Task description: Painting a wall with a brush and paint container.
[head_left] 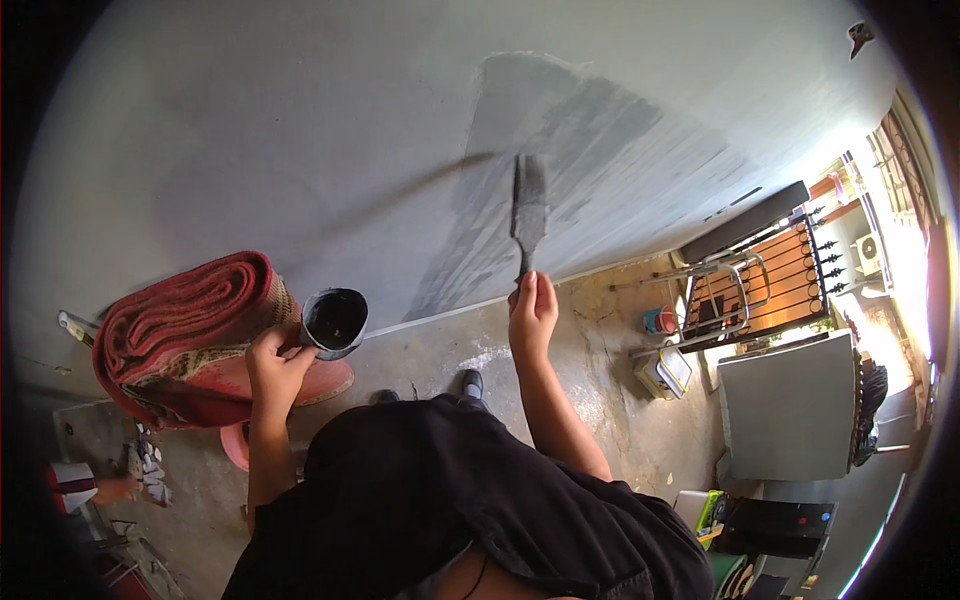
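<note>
My right hand (531,308) grips the handle of a wide paintbrush (528,210), whose bristles press against the pale wall (300,130). A darker grey painted patch (580,150) spreads around and to the right of the brush. My left hand (276,365) holds a small dark paint cup (334,322) by its side, tipped so its black inside shows. My black shirt fills the lower middle of the view.
A rolled red carpet (185,325) lies at the wall's foot on the left. At right stand a folding metal chair (715,300), a small red can (659,321), a white container (668,372), a grey panel (790,405) and an orange gate (790,270). The floor is stained concrete.
</note>
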The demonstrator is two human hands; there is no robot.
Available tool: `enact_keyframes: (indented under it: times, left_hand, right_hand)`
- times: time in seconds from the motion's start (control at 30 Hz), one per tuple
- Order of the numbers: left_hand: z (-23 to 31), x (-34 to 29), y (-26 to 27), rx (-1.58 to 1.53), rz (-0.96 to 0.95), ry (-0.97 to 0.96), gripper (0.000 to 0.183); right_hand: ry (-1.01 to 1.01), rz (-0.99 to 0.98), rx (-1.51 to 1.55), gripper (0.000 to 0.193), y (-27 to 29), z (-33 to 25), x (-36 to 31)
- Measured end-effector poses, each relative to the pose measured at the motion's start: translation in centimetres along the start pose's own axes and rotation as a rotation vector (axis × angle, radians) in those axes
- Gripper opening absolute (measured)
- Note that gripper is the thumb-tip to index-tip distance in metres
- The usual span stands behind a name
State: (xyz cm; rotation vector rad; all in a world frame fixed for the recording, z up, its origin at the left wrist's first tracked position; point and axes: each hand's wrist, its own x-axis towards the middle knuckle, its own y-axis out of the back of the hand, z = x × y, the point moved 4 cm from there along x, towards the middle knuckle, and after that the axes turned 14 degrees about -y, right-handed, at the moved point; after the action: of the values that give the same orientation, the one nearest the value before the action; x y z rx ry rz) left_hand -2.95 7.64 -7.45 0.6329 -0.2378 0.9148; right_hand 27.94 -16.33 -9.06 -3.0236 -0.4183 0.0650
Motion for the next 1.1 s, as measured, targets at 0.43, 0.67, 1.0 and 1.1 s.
enact_keyframes:
  times: [0.43, 0.67, 1.0, 1.1]
  left_hand:
    - [0.4, -0.4, 0.6, -0.036, 0.029, -0.045, 0.022]
    - [-1.9, -2.3, 1.8, -0.07, 0.061, 0.038, 0.022]
    - [-0.1, -1.7, 1.7, -0.088, 0.035, -0.021, 0.021]
    - [-1.3, -2.8, 2.4, -0.133, 0.067, 0.07, 0.024]
  right_hand:
    - [0.129, 0.058, -0.269, 0.032, -1.7, -2.0, 4.7]
    - [0.207, 0.116, -0.057, 0.032, -2.1, -5.2, 2.2]
    - [-0.005, -0.01, -0.21, 0.038, -2.7, -1.0, 4.1]
    - [0.048, 0.065, -0.412, 0.038, -0.5, 2.5, 1.4]
